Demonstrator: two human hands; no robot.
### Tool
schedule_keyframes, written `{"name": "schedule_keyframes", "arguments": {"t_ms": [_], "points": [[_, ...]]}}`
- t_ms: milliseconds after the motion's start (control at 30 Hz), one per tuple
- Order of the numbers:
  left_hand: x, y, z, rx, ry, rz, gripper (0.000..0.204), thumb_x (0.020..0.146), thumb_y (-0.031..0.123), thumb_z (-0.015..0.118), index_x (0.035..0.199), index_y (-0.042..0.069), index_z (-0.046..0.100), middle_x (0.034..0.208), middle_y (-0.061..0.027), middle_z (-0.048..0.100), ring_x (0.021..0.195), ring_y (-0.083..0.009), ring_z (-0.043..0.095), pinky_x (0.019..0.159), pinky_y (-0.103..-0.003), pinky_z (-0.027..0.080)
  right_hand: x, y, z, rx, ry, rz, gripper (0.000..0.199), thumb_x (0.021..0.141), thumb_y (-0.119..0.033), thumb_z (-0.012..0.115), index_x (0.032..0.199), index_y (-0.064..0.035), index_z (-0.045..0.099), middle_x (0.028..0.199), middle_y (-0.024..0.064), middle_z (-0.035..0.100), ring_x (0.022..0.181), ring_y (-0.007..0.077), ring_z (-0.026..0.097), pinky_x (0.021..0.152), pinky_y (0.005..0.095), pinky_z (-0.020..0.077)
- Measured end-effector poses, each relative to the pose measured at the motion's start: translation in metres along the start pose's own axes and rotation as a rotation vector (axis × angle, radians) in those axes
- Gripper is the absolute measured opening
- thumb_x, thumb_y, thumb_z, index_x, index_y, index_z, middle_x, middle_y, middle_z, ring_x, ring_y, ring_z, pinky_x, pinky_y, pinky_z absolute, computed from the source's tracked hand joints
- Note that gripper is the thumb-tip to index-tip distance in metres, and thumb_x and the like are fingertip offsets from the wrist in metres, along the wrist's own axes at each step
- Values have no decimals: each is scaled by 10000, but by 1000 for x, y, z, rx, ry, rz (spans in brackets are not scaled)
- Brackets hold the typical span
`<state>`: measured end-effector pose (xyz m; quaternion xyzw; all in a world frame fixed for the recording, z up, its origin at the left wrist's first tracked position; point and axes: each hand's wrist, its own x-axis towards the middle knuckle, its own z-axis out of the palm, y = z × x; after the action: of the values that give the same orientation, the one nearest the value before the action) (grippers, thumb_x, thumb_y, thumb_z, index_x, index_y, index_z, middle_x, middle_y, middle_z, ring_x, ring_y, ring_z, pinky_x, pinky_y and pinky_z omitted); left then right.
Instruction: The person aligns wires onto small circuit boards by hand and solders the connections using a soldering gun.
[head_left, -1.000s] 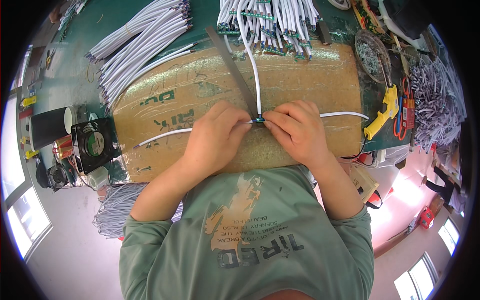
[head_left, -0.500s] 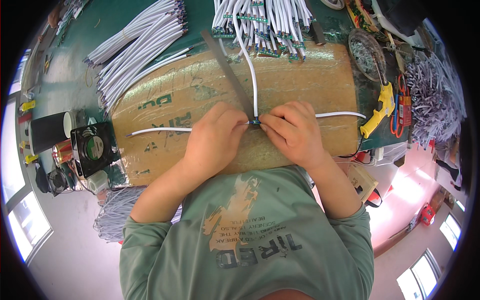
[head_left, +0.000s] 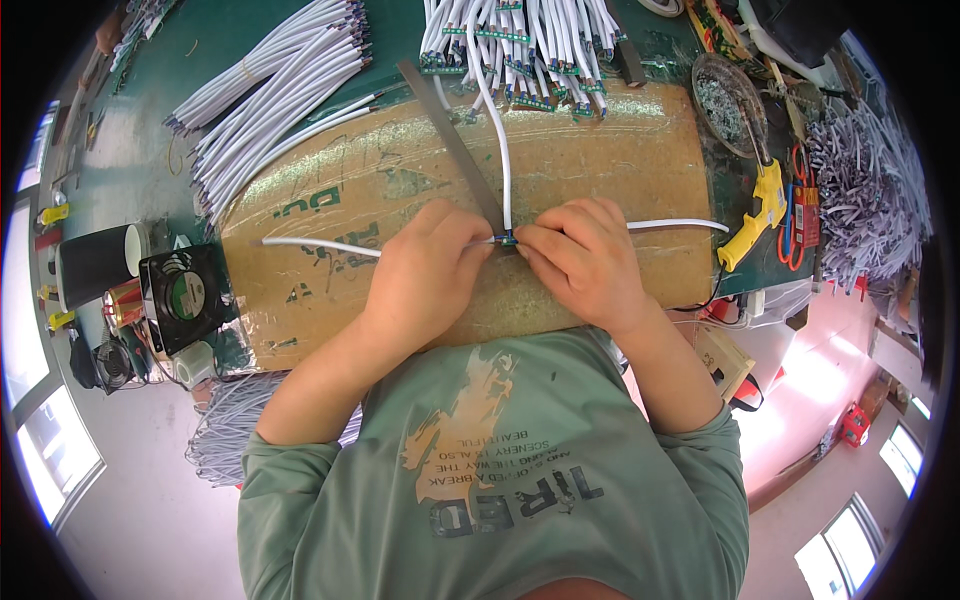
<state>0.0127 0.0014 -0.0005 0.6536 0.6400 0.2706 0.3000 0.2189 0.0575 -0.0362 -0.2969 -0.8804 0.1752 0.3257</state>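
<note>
My left hand [head_left: 425,265] is closed in a pinch on a white cable [head_left: 320,244], whose free end sticks out to the left. Opposite it, the fingers of my right hand [head_left: 585,262] are pinched at a small green circuit board [head_left: 507,240]. Another white length, a cable [head_left: 680,224], emerges beyond the right hand; where it ends under the fingers is hidden. From the far pile a third white cable [head_left: 504,165] runs down to the little board. A flat dark metal bar [head_left: 450,135] lies slantwise, its near end beside my left fingertips.
Cardboard [head_left: 620,150] covers the work spot. Behind it lie white cable bundles [head_left: 285,90] and cables with green boards [head_left: 530,60]. On the right are a yellow-handled soldering iron [head_left: 755,220], a round dish [head_left: 720,105] and pliers [head_left: 795,235]; a black fan [head_left: 185,297] stands left.
The left cable's free end has swung away from me, rising in the picture. Both hands keep their pinch at the small board, with hardly any shift.
</note>
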Motion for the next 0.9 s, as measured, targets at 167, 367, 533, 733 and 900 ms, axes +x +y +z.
{"name": "schedule_keyframes", "arguments": {"t_ms": [167, 367, 533, 733, 900], "points": [[-1, -2, 2, 55, 18, 122, 107, 838, 47, 710, 936, 40, 669, 943, -124, 642, 874, -342, 645, 742, -413, 523, 3, -3, -4, -20, -10, -15, 208, 742, -113, 765, 939, -120, 700, 884, -1, 607, 823, 214, 598, 760, 378, 428], [2, -3, 0, 53, -7, 114, 122, 827, 45, 723, 940, 36, 677, 944, -123, 643, 873, -332, 650, 745, -398, 525, 3, 0, -5, -15, -34, -31, 211, 733, -103, 755, 936, -118, 698, 887, -2, 603, 830, 215, 597, 767, 378, 435], [5, -3, -5, -106, -85, -66, 122, 822, 55, 734, 930, 17, 691, 941, -125, 644, 880, -313, 653, 765, -378, 521, 3, 2, -5, 11, -49, -27, 217, 731, -95, 757, 937, -124, 698, 890, -2, 606, 837, 219, 598, 758, 379, 439], [6, -4, -1, -97, -98, -74, 126, 808, 51, 744, 917, 15, 693, 937, -126, 643, 873, -307, 646, 771, -378, 517, 2, 3, -5, 17, -44, -12, 223, 731, -94, 760, 943, -131, 701, 890, -3, 607, 831, 223, 597, 748, 383, 444], [5, -4, 2, -86, -61, -15, 107, 813, 39, 734, 912, 26, 695, 934, -118, 637, 859, -296, 644, 743, -368, 519, 2, 5, -5, 49, -38, -20, 211, 734, -100, 765, 934, -132, 705, 885, -6, 604, 826, 223, 591, 747, 380, 444]]}}
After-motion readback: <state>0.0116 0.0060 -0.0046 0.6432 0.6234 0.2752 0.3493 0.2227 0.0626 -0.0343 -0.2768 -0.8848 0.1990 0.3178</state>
